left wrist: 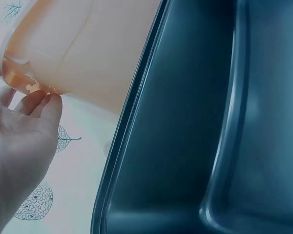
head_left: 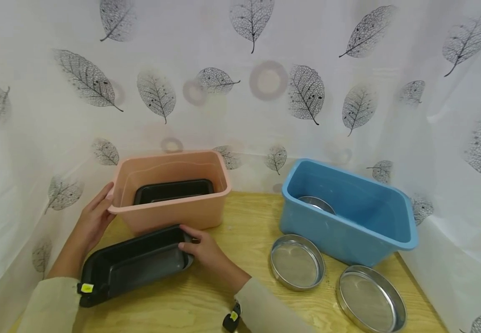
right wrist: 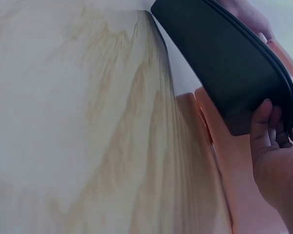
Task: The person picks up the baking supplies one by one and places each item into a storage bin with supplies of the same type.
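Observation:
My left hand (head_left: 92, 222) holds the left end of a pink plastic bin (head_left: 173, 215), fingers curled at its rim (left wrist: 19, 80). With my right hand (head_left: 209, 252) I grip the right end of a black loaf pan (head_left: 148, 263), thumb at the inside edge and other fingers around the outside wall. The pan is tilted in front of the bin, its dark underside (right wrist: 219, 63) showing in the right wrist view. Its left end overlaps my left wrist in the head view. Inside the pink bin lies another black pan (head_left: 173, 189), partly hidden by the front wall.
A blue plastic bin (head_left: 340, 231) stands at the right with a round metal pan (head_left: 317, 203) inside. In front of it, two more round metal pans (head_left: 297, 262) lie on the wooden table (head_left: 248, 222). A white leaf-patterned curtain (head_left: 240, 129) surrounds the back and sides.

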`<state>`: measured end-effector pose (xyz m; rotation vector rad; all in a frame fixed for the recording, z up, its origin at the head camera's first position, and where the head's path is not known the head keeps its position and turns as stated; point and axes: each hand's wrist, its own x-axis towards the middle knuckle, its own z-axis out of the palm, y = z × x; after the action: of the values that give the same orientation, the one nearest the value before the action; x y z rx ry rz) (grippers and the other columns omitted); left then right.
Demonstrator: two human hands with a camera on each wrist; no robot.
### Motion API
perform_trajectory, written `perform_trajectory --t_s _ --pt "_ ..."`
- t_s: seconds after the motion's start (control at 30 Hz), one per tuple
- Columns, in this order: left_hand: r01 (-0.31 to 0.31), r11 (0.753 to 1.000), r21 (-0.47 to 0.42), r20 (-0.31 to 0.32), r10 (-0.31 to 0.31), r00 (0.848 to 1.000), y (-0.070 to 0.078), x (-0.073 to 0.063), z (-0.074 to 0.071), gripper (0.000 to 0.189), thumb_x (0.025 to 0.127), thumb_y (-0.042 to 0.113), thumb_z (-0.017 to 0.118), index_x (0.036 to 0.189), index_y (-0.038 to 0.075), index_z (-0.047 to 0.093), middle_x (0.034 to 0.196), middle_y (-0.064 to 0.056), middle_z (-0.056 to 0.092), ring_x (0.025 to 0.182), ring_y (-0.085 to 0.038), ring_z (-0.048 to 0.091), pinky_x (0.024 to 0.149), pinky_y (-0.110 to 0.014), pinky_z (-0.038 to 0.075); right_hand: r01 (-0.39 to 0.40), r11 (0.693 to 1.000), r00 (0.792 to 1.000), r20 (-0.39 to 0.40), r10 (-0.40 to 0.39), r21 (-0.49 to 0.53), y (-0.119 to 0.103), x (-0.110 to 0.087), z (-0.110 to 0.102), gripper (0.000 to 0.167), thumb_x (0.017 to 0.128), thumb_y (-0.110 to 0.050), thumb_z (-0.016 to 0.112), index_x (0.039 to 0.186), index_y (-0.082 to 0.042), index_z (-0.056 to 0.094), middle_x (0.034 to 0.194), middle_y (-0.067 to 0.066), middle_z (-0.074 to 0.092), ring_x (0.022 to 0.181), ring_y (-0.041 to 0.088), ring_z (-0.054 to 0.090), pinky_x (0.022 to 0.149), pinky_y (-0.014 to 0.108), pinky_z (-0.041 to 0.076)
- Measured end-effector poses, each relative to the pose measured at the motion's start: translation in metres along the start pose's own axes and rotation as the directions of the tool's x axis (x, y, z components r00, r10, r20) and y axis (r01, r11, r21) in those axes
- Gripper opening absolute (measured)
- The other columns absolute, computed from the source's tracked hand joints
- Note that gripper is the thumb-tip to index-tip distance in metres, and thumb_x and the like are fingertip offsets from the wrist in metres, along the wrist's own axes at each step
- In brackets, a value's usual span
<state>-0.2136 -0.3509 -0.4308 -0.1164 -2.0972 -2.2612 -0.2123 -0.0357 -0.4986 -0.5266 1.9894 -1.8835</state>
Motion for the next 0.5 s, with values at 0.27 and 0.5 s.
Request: perform_trajectory --t_s 0.27,0.5 --pt "0.021 0.998 0.064 -0.024 -0.019 1.000 -0.001 0.001 0.001 0.066 0.108 0.042 0.041 0.163 0.030 0.007 0.171 -0.002 -0.004 0.155 -0.033 0.005 0.101 -0.010 0.040 0.023 0.999 1.000 -0.012 -0.023 -0.040 -0.008 -0.013 -0.023 0.051 0.097 -0.013 0.068 0.146 -0.018 0.056 0.154 0.005 0.050 0.122 0.025 0.059 0.088 0.023 0.052" --pt "-0.019 1.000 0.019 0.013 0.019 1.000 -0.002 -0.002 0.000 0.066 0.109 0.037 0.041 0.164 0.025 0.005 0.171 -0.006 -0.005 0.156 -0.026 0.007 0.093 -0.004 0.044 0.017 0.999 1.000 0.011 -0.018 0.045 -0.015 -0.025 -0.043 0.053 0.097 -0.014 0.069 0.147 -0.018 0.054 0.157 0.007 0.044 0.106 0.013 0.058 0.081 0.020 0.051"
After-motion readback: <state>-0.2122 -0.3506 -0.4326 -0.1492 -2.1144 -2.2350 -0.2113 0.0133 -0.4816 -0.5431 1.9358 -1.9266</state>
